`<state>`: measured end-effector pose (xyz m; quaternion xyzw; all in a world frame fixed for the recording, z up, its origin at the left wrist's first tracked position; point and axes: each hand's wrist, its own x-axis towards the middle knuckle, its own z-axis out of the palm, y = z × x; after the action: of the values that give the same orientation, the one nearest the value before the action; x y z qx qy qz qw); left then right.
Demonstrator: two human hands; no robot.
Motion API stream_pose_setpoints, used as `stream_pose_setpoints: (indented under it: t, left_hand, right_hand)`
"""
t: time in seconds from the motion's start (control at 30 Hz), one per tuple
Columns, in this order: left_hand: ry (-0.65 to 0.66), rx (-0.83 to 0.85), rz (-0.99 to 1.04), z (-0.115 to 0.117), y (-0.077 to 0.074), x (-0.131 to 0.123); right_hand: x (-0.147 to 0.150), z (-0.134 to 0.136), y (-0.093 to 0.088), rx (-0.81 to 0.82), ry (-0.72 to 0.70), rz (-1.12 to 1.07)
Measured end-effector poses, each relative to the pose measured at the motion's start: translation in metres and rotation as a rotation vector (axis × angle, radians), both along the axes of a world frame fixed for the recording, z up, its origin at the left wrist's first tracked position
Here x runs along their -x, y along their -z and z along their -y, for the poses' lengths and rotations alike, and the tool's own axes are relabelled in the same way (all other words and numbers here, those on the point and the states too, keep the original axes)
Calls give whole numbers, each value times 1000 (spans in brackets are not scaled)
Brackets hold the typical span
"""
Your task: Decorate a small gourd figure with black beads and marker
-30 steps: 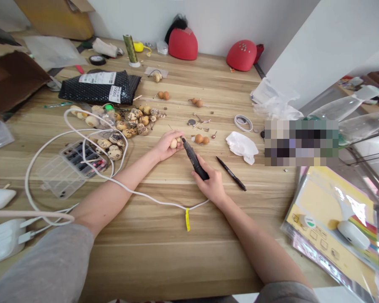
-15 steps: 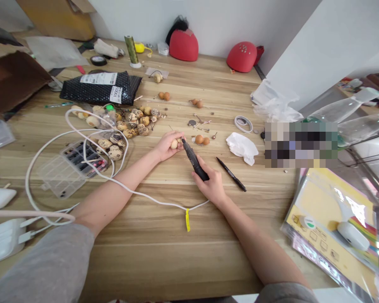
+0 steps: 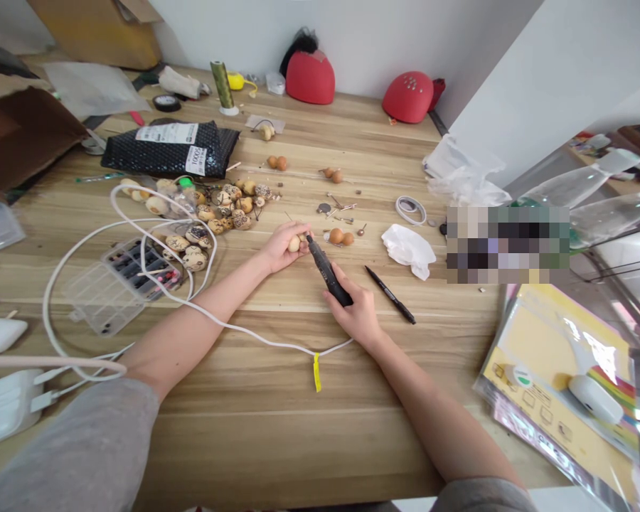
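Between the fingers of my left hand [image 3: 281,249] is a small pale gourd [image 3: 294,243], partly covered by the fingertips. My right hand [image 3: 357,309] grips a black rotary tool [image 3: 328,270], pen-like and slanted up to the left. Its tip meets or nearly meets the gourd; contact is too small to make out. A white cable [image 3: 267,340] with a yellow tag [image 3: 316,371] runs from under my right hand across my left forearm. Just beyond the tool lie small brown gourds [image 3: 337,236], and a black marker pen [image 3: 390,295] rests right of my right hand.
Several decorated gourds [image 3: 227,206] are heaped at the left, near an opened compartment box [image 3: 107,295] and a black parcel [image 3: 165,153]. To the right are a tape roll [image 3: 410,210], crumpled tissue [image 3: 409,250] and a yellow package [image 3: 560,370]. Two red pouches [image 3: 310,77] stand at the back.
The rotary tool's tip has shifted very slightly left at the gourd. Both hands keep their grip and the rest looks the same.
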<state>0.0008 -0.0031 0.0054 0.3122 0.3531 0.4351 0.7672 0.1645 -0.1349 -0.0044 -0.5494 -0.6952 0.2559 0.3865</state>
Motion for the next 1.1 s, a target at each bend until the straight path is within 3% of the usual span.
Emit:
stream_pose_setpoints:
  t: [1.1]
  left_hand:
    - [-33, 70, 39, -3, 2, 0]
  right_hand:
    - [1, 0, 1, -8, 5, -3]
